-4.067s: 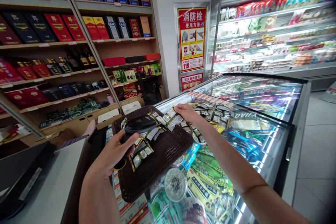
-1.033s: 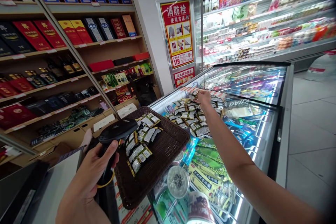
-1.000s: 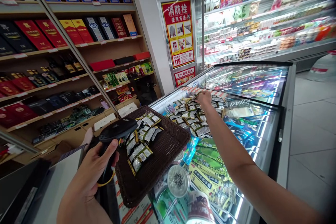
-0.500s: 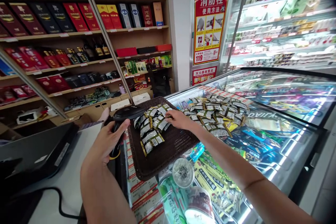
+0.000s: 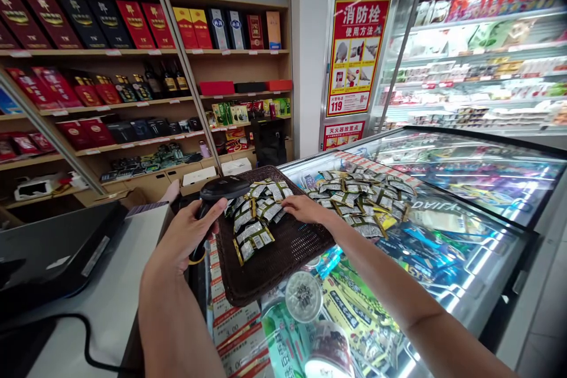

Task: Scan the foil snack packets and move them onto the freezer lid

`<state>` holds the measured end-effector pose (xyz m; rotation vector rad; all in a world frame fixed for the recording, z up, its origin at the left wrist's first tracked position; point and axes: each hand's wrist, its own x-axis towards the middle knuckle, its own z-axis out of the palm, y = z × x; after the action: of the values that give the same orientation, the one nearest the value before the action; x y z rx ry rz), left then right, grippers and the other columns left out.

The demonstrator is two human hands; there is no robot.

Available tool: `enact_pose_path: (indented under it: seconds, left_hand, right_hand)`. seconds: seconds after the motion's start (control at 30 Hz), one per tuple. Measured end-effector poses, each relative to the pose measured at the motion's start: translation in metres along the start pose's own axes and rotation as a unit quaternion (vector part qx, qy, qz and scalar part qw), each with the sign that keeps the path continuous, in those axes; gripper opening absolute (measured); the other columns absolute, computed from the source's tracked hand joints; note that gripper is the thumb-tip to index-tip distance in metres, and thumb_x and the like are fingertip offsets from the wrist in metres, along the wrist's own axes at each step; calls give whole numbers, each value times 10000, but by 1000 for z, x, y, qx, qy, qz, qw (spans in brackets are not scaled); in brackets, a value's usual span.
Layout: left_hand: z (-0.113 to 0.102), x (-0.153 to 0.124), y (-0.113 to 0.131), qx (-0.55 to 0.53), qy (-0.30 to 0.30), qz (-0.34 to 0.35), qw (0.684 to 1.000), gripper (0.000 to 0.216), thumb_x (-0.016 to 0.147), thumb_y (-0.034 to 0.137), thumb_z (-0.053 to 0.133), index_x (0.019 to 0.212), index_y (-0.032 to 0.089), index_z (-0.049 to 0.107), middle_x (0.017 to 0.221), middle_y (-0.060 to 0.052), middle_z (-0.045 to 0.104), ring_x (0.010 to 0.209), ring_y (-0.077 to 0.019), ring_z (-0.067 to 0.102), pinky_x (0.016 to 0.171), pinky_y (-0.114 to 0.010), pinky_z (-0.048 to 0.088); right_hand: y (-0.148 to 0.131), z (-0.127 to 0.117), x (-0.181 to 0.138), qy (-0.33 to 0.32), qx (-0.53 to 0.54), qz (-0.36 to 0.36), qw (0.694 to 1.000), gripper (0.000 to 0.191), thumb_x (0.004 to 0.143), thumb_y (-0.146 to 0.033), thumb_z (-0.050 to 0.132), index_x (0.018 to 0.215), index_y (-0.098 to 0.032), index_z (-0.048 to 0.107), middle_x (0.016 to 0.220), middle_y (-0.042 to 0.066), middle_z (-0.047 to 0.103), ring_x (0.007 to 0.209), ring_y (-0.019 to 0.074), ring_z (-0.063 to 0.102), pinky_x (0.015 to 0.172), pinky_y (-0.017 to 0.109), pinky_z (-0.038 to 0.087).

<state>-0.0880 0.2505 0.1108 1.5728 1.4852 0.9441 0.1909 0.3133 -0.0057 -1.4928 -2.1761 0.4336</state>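
My left hand [image 5: 188, 233] is wrapped around the handle of a black handheld barcode scanner [image 5: 224, 188], whose head points right over the rim of a brown woven basket [image 5: 287, 257]. Several small silver, black and gold snack packets [image 5: 254, 240] lie in the basket, printed backs and barcodes up. At the right side of these, my right hand [image 5: 305, 210] has its fingers closed on the edge of one packet [image 5: 280, 191]. Beyond the basket, a loose heap of matching packets [image 5: 358, 195] covers part of the freezer's glass top.
The basket rests on a glass-topped freezer [image 5: 456, 248] with ice-cream packs and cups inside. To the left stand a white counter [image 5: 113, 283], a black device [image 5: 53, 254] and a cable [image 5: 86, 339]. Shelves of boxed goods [image 5: 133, 23] line the back wall.
The scanner head has shifted slightly right, nearer the packets. My right hand stays at the same packets, and the whole view has tilted a little.
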Motion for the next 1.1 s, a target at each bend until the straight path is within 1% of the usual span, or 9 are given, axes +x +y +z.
enact_pose_path:
  seconds: [0.07,0.13,0.2,0.27,0.5,0.67,0.83,1.0,1.1]
  left_hand:
    - [0,1,-1,4,-4,0,1000,586,621,713,723,861,187,628,561,45,562,549,-138,496,531,-242,361]
    - [-1,2,-3,8,-8,2,1000,576,621,708,726,857,191,629,559,45,561,566,-144,504,533,-243,366]
    - [-1,2,-4,11,-12,2,1000,576,627,713,717,860,194,628,564,45,561,571,-146,504,524,-243,363]
    - [-1,2,-3,13,-11,4,1000,573,647,715,703,865,191,624,571,44,560,577,-142,502,526,-243,365]
    - [2,2,-1,15,-18,5,1000,583,665,714,697,912,192,616,591,55,558,598,-143,504,556,-254,372]
    - [2,2,1,43,-31,6,999,574,666,729,683,849,193,586,561,58,567,563,-137,494,569,-259,364]
    - [4,-4,5,21,-49,22,998,532,699,717,662,814,209,553,515,62,534,528,-122,448,528,-244,312]
    - [6,-4,4,-4,-74,14,997,568,623,751,691,742,212,557,539,35,565,507,-122,462,487,-230,326]
    - [13,1,2,24,-103,20,994,582,613,768,678,652,204,541,541,20,553,491,-115,439,466,-230,324]
  right_hand:
    - [-2,-3,1,47,-8,47,998,251,944,-322,537,1003,-193,744,1005,59,740,938,189,664,873,281,470]
    - [-4,-8,0,102,-31,125,986,369,950,-468,511,853,-206,751,874,69,739,883,210,669,825,303,473]
    - [-6,-11,-1,130,-63,202,969,473,931,-591,482,827,-211,742,886,109,734,925,256,673,821,342,474]
    - [-9,-11,-3,97,-97,240,961,485,875,-644,543,941,-201,728,1002,154,726,999,301,669,840,374,476]
    - [-18,-3,-8,-67,-139,174,973,814,620,-611,827,1218,-115,583,1225,251,642,1202,399,576,955,443,462]
    - [-11,-8,-6,-71,49,130,988,664,557,-304,904,1128,-181,590,1164,99,675,1060,271,643,849,322,510]
    - [-7,-48,-21,15,210,120,970,438,675,-213,784,1033,-224,532,838,-44,633,728,140,597,613,227,469]
    - [3,-112,-59,107,267,102,952,315,744,-247,693,1013,-231,531,760,-52,589,645,111,530,547,195,410]
    - [9,-133,-78,147,272,122,943,218,778,-248,645,973,-220,552,695,-52,563,587,98,476,512,188,375]
